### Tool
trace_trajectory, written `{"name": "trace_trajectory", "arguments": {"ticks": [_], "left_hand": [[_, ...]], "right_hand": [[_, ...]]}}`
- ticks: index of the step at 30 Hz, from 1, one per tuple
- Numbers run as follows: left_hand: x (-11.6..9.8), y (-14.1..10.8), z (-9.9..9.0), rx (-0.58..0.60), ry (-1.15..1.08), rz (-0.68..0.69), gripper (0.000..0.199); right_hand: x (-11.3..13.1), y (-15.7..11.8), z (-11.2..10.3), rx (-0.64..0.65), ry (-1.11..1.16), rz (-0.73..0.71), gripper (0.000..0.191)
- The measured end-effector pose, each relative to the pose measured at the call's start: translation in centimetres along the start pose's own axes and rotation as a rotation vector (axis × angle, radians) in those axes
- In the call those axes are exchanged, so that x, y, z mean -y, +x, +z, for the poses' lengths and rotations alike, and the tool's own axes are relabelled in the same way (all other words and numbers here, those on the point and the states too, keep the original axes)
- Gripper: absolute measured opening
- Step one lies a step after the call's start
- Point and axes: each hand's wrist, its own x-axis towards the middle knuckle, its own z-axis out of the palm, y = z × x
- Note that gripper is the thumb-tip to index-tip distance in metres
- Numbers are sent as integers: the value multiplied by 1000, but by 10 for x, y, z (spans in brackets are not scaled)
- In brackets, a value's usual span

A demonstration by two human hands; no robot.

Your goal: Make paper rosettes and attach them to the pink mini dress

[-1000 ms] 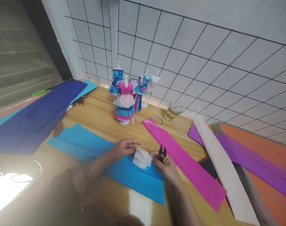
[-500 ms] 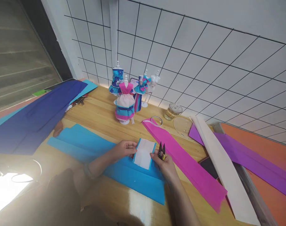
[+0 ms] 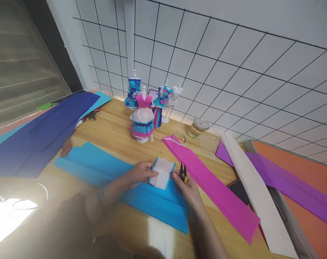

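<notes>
My left hand [image 3: 144,173] is closed on the left edge of a small white panel with blue edges [image 3: 162,172], its thumb lying across the front. At the panel's right edge, the thumb and finger of my right hand [image 3: 187,185] are pinched together. That same hand also holds black-bladed thread snips [image 3: 183,172], tips pointing up and away, with a bit of yellow at the handle. Whether the panel is cloth or crepe paper I cannot tell. Beneath both hands lies a bright blue folded sheet [image 3: 158,205] on the wooden table [image 3: 112,124].
Small dress forms, some in colourful dresses [image 3: 142,113], stand at the back. Right of them are a lidded glass jar [image 3: 198,127] and a ring [image 3: 179,138] on a pink strip [image 3: 212,183]. White [image 3: 249,180] and purple [image 3: 276,176] strips lie right, dark blue sheets [image 3: 45,133] left.
The white panel has shifted slightly left and tilted, and my left thumb now reaches further over its front. The snips have moved a little left with my right hand.
</notes>
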Motion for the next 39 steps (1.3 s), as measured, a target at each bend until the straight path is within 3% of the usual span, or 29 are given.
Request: {"name": "trace_trajectory", "arguments": {"ticks": [6,12,20,39], "left_hand": [[-10,-3,-5,4,-90,-10,33],[-10,-4,-8,13,-43,-45,30],[-11,-6,-8,70,26,-82,31],[-8,-6,-4,93,97,-96,32]], "right_hand": [[13,-7,-22,222,-195,-59,47],[16,-9,-27,315,-354,-53,39],[15,-9,-27,427,-377,-20,42],[8,-9,-16,442,-250,29,46]]}}
